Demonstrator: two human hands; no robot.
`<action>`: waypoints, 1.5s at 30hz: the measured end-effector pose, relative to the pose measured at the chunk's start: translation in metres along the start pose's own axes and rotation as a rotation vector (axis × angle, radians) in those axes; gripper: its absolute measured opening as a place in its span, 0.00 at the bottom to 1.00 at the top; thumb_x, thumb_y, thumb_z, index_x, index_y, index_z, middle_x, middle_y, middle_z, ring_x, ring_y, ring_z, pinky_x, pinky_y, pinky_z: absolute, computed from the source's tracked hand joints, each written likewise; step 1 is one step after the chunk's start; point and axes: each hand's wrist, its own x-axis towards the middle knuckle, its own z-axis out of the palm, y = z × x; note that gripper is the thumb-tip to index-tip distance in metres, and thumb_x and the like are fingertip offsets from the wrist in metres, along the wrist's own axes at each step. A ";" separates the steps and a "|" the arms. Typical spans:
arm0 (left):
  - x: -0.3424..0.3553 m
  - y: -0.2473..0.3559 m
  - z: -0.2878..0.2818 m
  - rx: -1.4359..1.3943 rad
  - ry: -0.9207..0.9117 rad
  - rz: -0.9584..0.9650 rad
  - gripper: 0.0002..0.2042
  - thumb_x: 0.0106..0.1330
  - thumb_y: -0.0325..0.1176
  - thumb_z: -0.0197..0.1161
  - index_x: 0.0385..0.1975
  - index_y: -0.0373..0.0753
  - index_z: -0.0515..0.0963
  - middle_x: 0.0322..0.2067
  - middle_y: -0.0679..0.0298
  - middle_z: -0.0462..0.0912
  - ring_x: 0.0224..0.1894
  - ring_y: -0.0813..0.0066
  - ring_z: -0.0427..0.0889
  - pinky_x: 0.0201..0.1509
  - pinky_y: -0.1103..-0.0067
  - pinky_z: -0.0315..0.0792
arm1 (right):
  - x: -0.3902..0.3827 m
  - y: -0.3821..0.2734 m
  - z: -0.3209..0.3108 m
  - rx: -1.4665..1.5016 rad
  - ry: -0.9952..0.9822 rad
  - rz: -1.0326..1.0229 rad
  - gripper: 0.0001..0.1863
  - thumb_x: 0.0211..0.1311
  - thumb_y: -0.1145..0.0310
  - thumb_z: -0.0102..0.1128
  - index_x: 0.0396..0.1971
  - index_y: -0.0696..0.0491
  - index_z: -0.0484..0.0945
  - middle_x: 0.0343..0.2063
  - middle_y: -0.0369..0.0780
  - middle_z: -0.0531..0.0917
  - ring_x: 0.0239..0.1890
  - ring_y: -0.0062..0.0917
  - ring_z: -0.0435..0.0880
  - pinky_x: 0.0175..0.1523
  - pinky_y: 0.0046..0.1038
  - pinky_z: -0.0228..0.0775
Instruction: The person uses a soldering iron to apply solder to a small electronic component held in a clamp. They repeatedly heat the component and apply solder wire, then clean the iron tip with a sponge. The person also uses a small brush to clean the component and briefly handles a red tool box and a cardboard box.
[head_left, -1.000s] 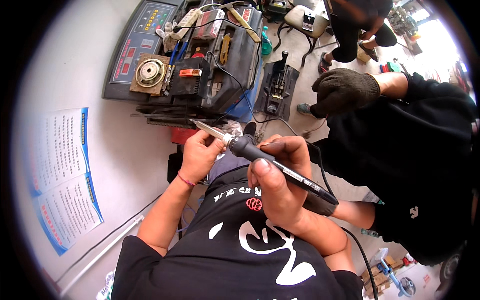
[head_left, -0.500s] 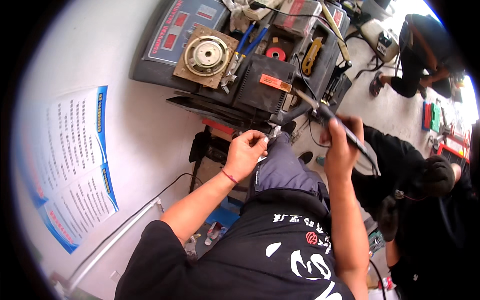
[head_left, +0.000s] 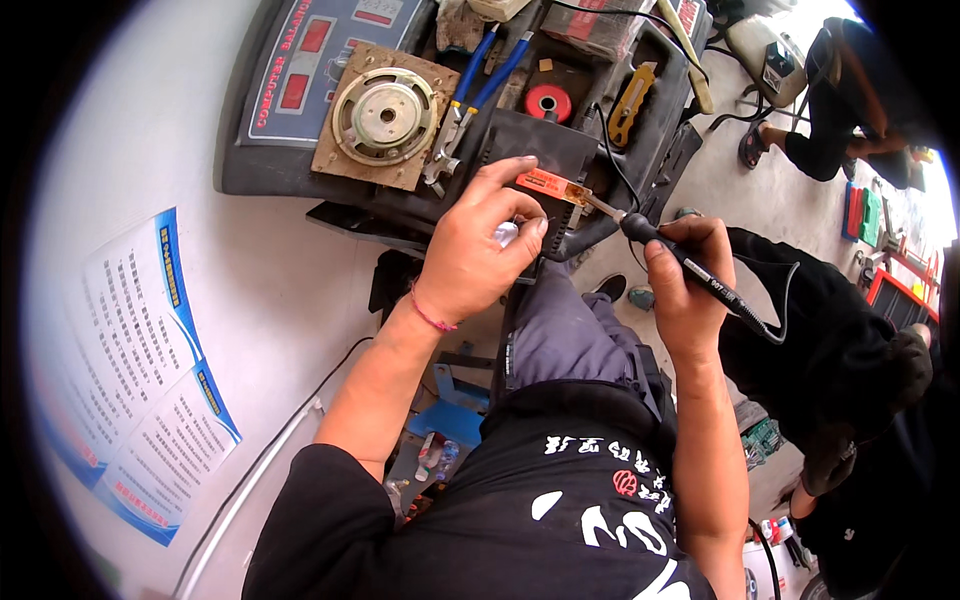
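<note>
Far left, the round speaker (head_left: 387,115); next, the left hand (head_left: 478,245), fingers curled around a small pale object (head_left: 507,233), forefinger right by the slim orange box (head_left: 550,186). That box lies on the black finned case (head_left: 540,145), long axis slanting down rightward, its brown end at the soldering iron's (head_left: 712,285) tip; the right hand (head_left: 692,305), farther off, has fingers closed around the handle.

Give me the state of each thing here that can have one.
Left hand: curled around a small pale object, index finger at the orange box.
Right hand: gripping the soldering iron.
Soldering iron: tip at the box's right end; heat unclear.
Orange box: lying flat, brown end showing.
Blue-handled pliers: handles apart.
Yellow utility knife: lying flat, blade extension unclear.
Red round piece: lying flat.
</note>
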 end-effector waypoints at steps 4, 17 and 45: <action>0.014 -0.003 0.009 -0.076 -0.089 -0.009 0.04 0.63 0.24 0.66 0.34 0.32 0.80 0.56 0.51 0.78 0.57 0.61 0.79 0.57 0.73 0.75 | 0.001 0.001 0.006 0.059 0.032 0.060 0.12 0.57 0.77 0.66 0.38 0.59 0.73 0.30 0.36 0.79 0.30 0.15 0.76 0.36 0.20 0.71; 0.018 0.000 0.025 -0.133 0.052 -0.170 0.05 0.69 0.24 0.63 0.39 0.29 0.79 0.55 0.57 0.75 0.43 0.76 0.81 0.46 0.79 0.79 | -0.002 0.006 -0.002 0.245 0.013 0.178 0.11 0.60 0.80 0.62 0.38 0.59 0.70 0.33 0.38 0.76 0.27 0.14 0.75 0.31 0.17 0.67; -0.021 0.038 0.010 -0.160 0.191 -0.277 0.02 0.61 0.20 0.65 0.32 0.32 0.79 0.27 0.64 0.78 0.28 0.81 0.77 0.34 0.83 0.72 | -0.018 -0.035 -0.022 0.316 0.019 0.178 0.30 0.69 0.56 0.57 0.63 0.60 0.66 0.36 0.49 0.79 0.33 0.32 0.80 0.36 0.32 0.77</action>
